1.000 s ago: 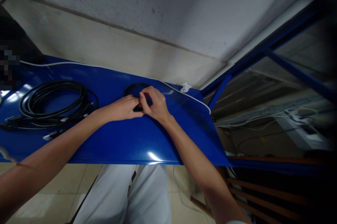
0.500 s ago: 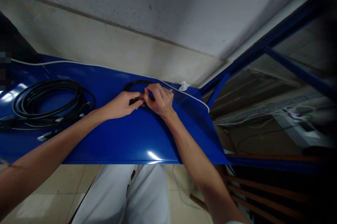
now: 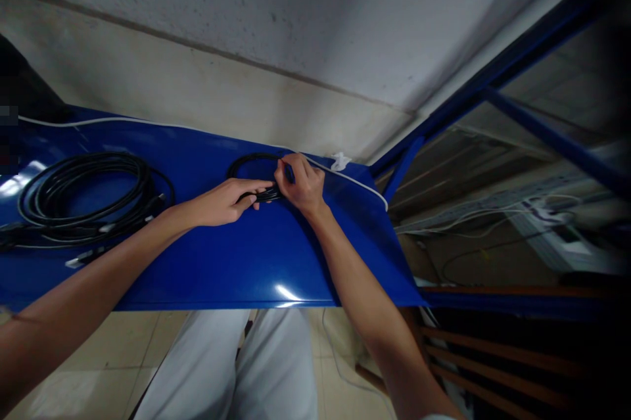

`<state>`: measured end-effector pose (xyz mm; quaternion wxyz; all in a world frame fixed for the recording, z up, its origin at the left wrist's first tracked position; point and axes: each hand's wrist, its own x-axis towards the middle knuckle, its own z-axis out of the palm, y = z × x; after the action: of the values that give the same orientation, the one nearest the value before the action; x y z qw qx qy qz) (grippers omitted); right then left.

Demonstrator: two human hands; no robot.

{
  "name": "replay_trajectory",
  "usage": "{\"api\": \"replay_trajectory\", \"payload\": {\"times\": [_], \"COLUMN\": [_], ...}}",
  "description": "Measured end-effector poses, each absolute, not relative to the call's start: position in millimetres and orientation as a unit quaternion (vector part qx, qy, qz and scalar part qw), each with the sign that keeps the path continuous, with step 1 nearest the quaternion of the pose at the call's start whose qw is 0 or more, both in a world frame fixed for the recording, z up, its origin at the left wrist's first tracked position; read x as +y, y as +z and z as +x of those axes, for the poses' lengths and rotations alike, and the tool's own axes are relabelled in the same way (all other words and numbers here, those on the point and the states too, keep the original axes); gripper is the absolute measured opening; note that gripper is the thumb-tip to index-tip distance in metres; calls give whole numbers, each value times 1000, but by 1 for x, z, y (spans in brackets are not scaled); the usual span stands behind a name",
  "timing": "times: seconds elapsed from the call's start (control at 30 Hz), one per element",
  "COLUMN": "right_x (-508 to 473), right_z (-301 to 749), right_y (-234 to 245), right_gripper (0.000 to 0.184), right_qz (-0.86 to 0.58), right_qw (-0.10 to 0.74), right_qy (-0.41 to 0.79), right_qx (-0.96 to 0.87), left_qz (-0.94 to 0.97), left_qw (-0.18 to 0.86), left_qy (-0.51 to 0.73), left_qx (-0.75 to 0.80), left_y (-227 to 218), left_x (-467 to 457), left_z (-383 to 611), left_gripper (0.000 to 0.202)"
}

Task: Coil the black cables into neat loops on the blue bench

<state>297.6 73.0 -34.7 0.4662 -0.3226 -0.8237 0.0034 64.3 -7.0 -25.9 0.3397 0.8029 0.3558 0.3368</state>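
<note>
A small coil of black cable (image 3: pixel 269 195) lies on the blue table (image 3: pixel 211 269), partly covered by both hands. My left hand (image 3: pixel 235 200) holds the coil's near left side, thumb below and fingers laid over the strands. At the coil's right side my right hand (image 3: pixel 300 182) is closed, its thumb and forefinger pinched on the cable. Whatever else sits in that pinch is hidden by the fingers. To the left rests a larger coil of black cable (image 3: pixel 142 180), its light-coloured plugs (image 3: pixel 79 260) close to my left forearm.
Along the table's back edge runs a white cable (image 3: pixel 162 122), past a crumpled white scrap (image 3: pixel 340 161) by the wall. A blue metal frame (image 3: pixel 404 160) rises at the right end. Wooden slats (image 3: pixel 493 361) stand low on the right.
My left hand has slid slightly left and its fingers have straightened over the coil, so more strands show between the hands. My right hand stays pinched at nearly the same spot.
</note>
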Motion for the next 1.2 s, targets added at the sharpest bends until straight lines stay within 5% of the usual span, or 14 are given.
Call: {"api": "replay_trajectory", "payload": {"times": [0.53, 0.73, 0.97, 1.2], "right_x": [61, 47, 45, 45], "right_z": [286, 272, 258, 256], "right_y": [-27, -24, -34, -35], "right_gripper": [19, 24, 40, 39], "right_qz": [-321, -340, -309, -297], "right_qw": [565, 589, 477, 475], "right_qy": [-7, 167, 454, 497], "right_qx": [-760, -714, -686, -663], "left_qz": [750, 641, 605, 601], "left_qw": [224, 246, 254, 304], "left_qy": [448, 539, 574, 551], "left_qx": [432, 489, 490, 492], "left_y": [-24, -21, -24, -24], "left_x": [-1, 2, 6, 5], "left_z": [68, 66, 66, 67], "left_gripper": [40, 44, 40, 37]}}
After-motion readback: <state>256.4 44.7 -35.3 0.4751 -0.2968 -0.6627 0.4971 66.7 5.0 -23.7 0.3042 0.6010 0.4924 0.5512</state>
